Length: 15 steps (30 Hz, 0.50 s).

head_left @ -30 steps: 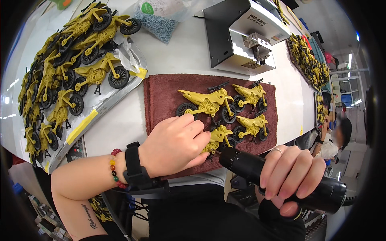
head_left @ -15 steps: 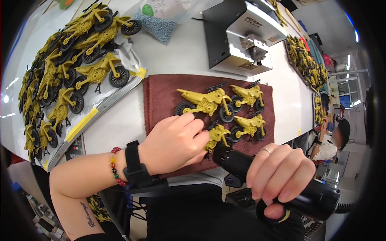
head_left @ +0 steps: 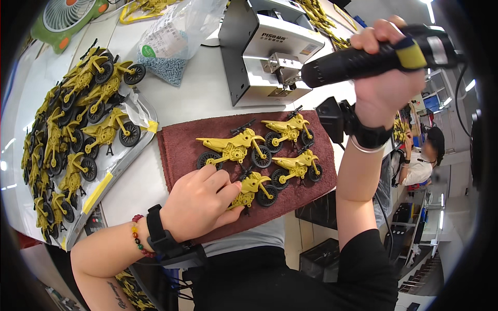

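My left hand (head_left: 199, 199) is closed on the rear part of a yellow toy motorcycle (head_left: 252, 185) with black wheels, at the near edge of a brown cloth (head_left: 179, 137). Its fingers cover the tail end. Three more toy motorcycles lie on the cloth, among them a larger-looking one (head_left: 232, 147) just beyond that hand. My right hand (head_left: 389, 85) is raised at the right, wrapped around a black electric screwdriver (head_left: 353, 65). The front end of the screwdriver meets the metal outlet of a screw feeder (head_left: 290, 39); its bit is hidden there.
A tray (head_left: 122, 155) heaped with yellow toy motorcycles stands on the left. Behind lie a clear bag of small blue-grey pieces (head_left: 168, 65) and a green fan (head_left: 70, 20). The screwdriver's cable (head_left: 459, 98) hangs at the right. A person (head_left: 417, 168) sits farther off.
My right hand has lifted the electric screwdriver from beside the held motorcycle up to the screw feeder's outlet. My left hand keeps its hold on the motorcycle. The whole view has shifted.
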Motion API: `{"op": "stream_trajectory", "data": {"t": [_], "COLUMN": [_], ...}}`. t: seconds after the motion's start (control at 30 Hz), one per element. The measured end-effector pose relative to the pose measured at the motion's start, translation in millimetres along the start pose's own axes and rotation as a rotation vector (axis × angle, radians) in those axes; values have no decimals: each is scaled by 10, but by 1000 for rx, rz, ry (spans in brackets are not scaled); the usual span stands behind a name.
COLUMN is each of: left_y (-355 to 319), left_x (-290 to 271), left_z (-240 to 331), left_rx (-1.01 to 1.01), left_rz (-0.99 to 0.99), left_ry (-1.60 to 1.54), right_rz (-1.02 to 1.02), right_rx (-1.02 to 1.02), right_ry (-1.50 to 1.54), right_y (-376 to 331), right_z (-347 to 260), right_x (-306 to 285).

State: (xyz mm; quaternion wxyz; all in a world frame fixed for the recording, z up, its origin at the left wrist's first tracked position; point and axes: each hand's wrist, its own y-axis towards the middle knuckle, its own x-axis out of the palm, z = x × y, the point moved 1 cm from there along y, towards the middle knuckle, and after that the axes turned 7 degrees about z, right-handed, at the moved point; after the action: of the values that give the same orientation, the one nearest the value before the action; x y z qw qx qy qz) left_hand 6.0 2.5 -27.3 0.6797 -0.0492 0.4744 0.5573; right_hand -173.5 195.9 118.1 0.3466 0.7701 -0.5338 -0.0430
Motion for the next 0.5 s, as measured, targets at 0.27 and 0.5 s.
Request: {"op": "stream_trajectory", "data": {"t": [0.27,0.5], "left_y": [28,7], "left_x": [11,5], "left_z": [2,-14], "left_rx": [9,-17], "left_rz": [67,57], "left_ry": [-27,-52], "right_rz": [34,-132], "right_rx": [6,222], "right_ry": [-56,97], "right_y": [29,-551], "right_z": [203,-110], "right_x": [-14,209]}}
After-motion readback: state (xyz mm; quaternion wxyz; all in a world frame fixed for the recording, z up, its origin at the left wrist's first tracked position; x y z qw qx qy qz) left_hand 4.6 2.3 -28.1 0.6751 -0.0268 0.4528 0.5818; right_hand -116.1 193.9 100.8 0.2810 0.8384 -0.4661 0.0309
